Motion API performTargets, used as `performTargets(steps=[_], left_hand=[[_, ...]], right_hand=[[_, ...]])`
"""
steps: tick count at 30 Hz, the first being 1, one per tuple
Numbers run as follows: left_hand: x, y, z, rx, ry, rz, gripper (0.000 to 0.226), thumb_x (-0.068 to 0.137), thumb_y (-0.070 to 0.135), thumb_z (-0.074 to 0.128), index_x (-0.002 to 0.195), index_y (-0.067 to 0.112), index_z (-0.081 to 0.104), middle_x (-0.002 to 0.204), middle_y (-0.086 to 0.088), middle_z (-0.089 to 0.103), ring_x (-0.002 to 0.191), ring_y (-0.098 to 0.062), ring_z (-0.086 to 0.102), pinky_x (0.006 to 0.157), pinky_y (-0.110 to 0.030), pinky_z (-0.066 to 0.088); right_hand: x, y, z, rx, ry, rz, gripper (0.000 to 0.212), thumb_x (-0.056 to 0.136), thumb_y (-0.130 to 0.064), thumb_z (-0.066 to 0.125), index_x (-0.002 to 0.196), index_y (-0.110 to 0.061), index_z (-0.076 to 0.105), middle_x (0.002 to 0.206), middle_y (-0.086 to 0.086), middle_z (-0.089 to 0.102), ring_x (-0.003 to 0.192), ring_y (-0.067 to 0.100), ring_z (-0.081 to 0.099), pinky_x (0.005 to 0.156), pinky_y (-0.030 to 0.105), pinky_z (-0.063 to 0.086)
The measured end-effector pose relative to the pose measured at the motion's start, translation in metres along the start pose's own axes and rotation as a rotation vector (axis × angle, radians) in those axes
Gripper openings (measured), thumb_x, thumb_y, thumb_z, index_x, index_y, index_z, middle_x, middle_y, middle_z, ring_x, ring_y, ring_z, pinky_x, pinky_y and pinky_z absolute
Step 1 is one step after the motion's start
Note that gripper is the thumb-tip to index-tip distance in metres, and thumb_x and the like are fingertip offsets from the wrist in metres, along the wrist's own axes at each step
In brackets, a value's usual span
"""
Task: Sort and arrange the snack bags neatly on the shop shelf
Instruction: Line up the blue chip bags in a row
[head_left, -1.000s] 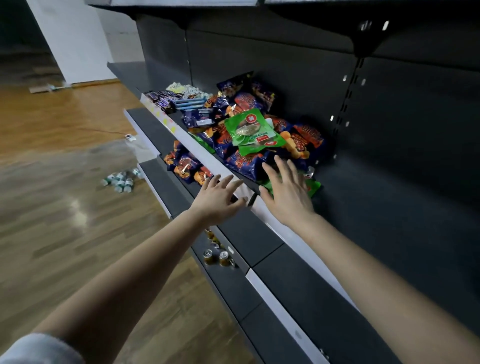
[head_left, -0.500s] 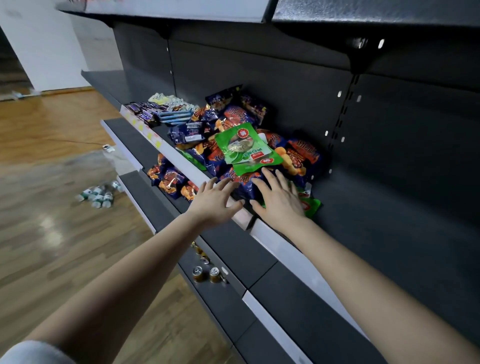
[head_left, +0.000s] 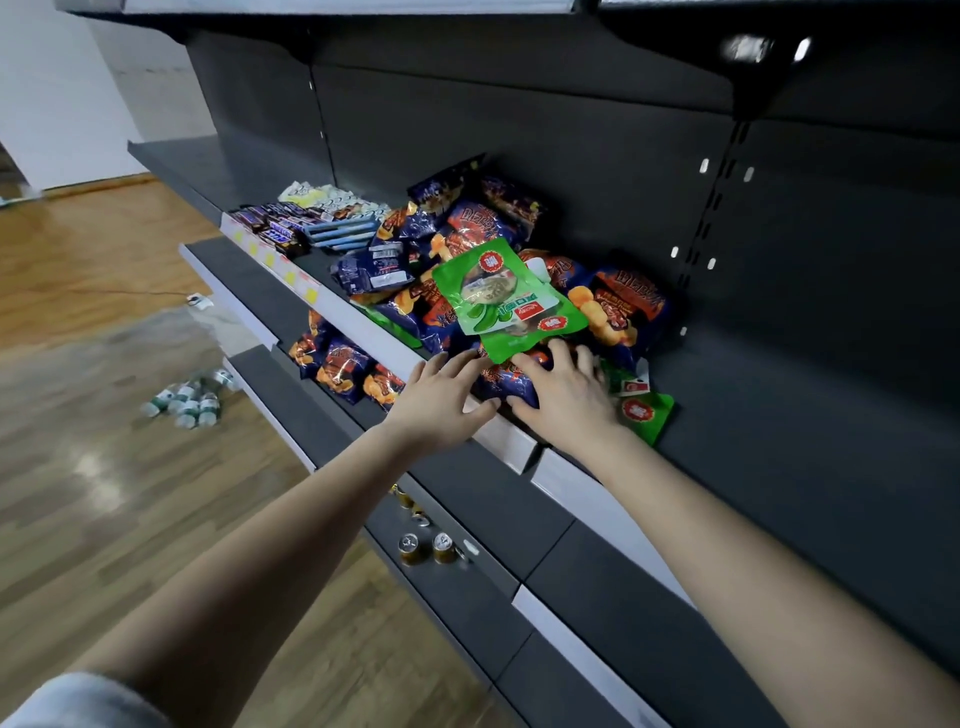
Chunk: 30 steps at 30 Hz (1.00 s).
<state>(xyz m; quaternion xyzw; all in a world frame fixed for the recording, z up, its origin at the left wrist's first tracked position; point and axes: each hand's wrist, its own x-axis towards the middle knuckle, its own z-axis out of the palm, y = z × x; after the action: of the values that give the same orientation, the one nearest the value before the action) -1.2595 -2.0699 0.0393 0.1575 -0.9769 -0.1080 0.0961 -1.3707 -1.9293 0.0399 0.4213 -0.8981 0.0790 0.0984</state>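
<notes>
A jumbled heap of blue-and-orange snack bags covers the dark shelf. A green bag lies on top of the heap, and another green bag lies flat at its right end. My left hand reaches over the shelf's white front strip, fingers straight, touching the near edge of a blue bag. My right hand rests flat on the same bag, fingers spread just below the top green bag. Neither hand grips anything.
Chocolate bars and pale packets lie at the shelf's far left. More blue-orange bags sit on the shelf below, and small cans lower down. Bottles lie on the wooden floor.
Both hands have moved forward from the shelf's front edge onto the near bags of the heap. The view has come closer to the shelf.
</notes>
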Motion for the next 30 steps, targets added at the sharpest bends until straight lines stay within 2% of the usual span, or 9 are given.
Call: performTargets(steps=[3,9,13,18,24,28,30], left_hand=[[0.006,0.004,0.001,-0.004,0.031,0.029,0.058,0.092,0.053,0.038,0.144,0.028,0.03,0.156,0.004,0.021,0.144,-0.026,0.014,0.116,-0.042,0.011],[0.007,0.018,0.007,-0.083,0.087,0.047,0.057,0.092,0.052,0.04,0.142,0.027,0.032,0.155,0.003,0.025,0.143,-0.026,0.017,0.115,-0.042,0.015],[0.004,0.026,0.01,-0.094,0.087,0.048,0.062,0.092,0.054,0.04,0.145,0.024,0.029,0.155,0.001,0.025,0.142,-0.026,0.018,0.114,-0.041,0.016],[-0.001,0.038,0.013,-0.093,0.08,-0.004,0.067,0.091,0.056,0.039,0.145,0.017,0.029,0.152,-0.004,0.032,0.14,-0.025,0.023,0.113,-0.04,0.019],[-0.007,0.062,0.022,-0.151,0.03,0.036,0.067,0.092,0.054,0.041,0.145,0.015,0.03,0.144,-0.006,0.044,0.134,-0.026,0.033,0.107,-0.037,0.027],[-0.003,0.08,0.028,-0.105,0.012,0.087,0.073,0.086,0.06,0.032,0.145,0.018,0.031,0.144,-0.006,0.045,0.133,-0.026,0.035,0.111,-0.041,0.023],[-0.001,0.089,0.032,-0.088,0.032,0.09,0.067,0.089,0.059,0.035,0.144,0.021,0.033,0.143,-0.004,0.046,0.132,-0.027,0.037,0.112,-0.048,0.019]], right_hand=[[-0.004,0.004,-0.002,0.03,0.028,0.01,0.051,0.089,-0.043,0.051,0.137,-0.034,0.036,0.14,0.01,0.028,0.123,0.036,0.026,0.091,0.046,0.041],[-0.02,0.019,-0.012,0.085,0.072,-0.026,0.055,0.087,-0.036,0.055,0.139,-0.035,0.037,0.138,0.009,0.034,0.12,0.034,0.028,0.096,0.045,0.038],[-0.034,0.032,-0.018,0.116,0.113,-0.036,0.057,0.085,-0.034,0.057,0.139,-0.035,0.037,0.135,0.008,0.037,0.123,0.032,0.027,0.095,0.044,0.041],[-0.055,0.046,-0.024,0.137,0.154,-0.044,0.058,0.084,-0.031,0.06,0.138,-0.031,0.04,0.134,0.008,0.038,0.122,0.03,0.027,0.09,0.044,0.045],[-0.079,0.071,-0.031,0.135,0.246,-0.055,0.058,0.08,-0.022,0.064,0.135,-0.026,0.046,0.135,0.009,0.04,0.122,0.032,0.029,0.089,0.045,0.048],[-0.095,0.089,-0.035,0.144,0.271,-0.033,0.061,0.08,-0.017,0.065,0.136,-0.027,0.045,0.136,0.007,0.039,0.127,0.031,0.026,0.089,0.046,0.05],[-0.102,0.097,-0.038,0.165,0.297,-0.024,0.061,0.078,-0.016,0.067,0.135,-0.023,0.046,0.134,0.008,0.041,0.127,0.03,0.026,0.088,0.047,0.049]])
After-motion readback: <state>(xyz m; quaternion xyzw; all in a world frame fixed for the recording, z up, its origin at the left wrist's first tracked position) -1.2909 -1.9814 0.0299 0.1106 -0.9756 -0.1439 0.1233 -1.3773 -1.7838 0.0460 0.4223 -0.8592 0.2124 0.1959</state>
